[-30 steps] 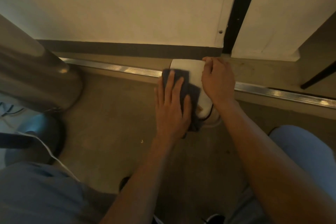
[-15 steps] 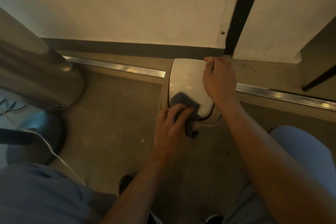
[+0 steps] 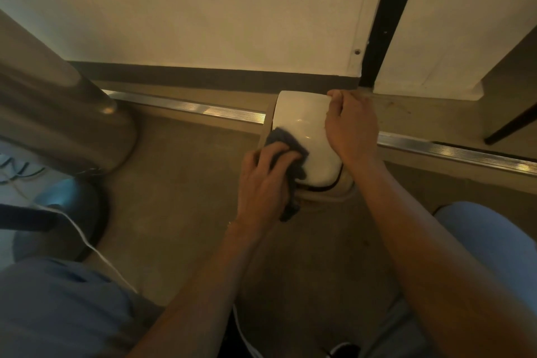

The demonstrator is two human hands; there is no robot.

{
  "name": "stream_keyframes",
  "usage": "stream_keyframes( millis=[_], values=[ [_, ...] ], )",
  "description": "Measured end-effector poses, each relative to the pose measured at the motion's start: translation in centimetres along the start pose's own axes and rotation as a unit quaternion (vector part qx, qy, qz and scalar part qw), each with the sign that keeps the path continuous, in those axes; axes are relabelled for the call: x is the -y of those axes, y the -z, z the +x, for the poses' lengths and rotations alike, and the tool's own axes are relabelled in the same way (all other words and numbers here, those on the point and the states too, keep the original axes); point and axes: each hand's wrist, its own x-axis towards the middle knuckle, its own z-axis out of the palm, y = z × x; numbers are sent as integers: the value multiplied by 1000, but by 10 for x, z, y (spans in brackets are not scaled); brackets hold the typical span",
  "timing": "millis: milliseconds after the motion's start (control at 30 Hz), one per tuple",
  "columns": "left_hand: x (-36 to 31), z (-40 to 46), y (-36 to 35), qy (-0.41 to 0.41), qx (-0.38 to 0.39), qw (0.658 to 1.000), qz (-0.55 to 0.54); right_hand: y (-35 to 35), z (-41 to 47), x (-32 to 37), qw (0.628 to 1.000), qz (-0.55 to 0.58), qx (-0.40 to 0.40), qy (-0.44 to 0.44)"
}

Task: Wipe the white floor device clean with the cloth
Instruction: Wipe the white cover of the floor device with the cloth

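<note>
Head view: our two hands on the white floor device

Head camera looks down at the floor (image 3: 180, 183), and we read it from the left. A brushed metal cylinder (image 3: 58, 113) leans in at the far left, with a dark round base (image 3: 72, 212) below it and a thin white cable (image 3: 96, 250) trailing across towards our knee. A ribbed metal floor strip (image 3: 203, 109) runs rightwards along the foot of the pale wall (image 3: 203, 9).

Near the middle, our left hand (image 3: 264, 183) has its fingers (image 3: 290, 158) curled round a bunched dark blue cloth (image 3: 286, 139), which it presses against the left side of the white floor device (image 3: 305, 125). Part of the cloth hangs out below the palm.

The device sits on the floor across the line of the strip, close to the wall, glossy on top, with a dark seam round its near edge and a beige base under it.

Our right hand (image 3: 351, 128) lies over the device's right side, its fingers bent over the far right corner and holding it. Further right, a black vertical gap (image 3: 389, 14) separates two pale panels, and a dark slanted leg (image 3: 511, 125) stands on the floor.
</note>
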Motion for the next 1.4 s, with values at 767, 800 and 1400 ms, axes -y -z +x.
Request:
stream_keyframes(
  millis=[767,800,1400],
  values=[
    [-19,16,-3,29,-43,998,-32,-2,0,1,1000,-13,1,1],
    [-25,15,-8,14,-38,998,-37,-1,0,1,1000,-13,3,1],
    [0,-8,-6,-60,13,998,-15,-2,-1,1,1000,-5,-4,3]
  ],
)
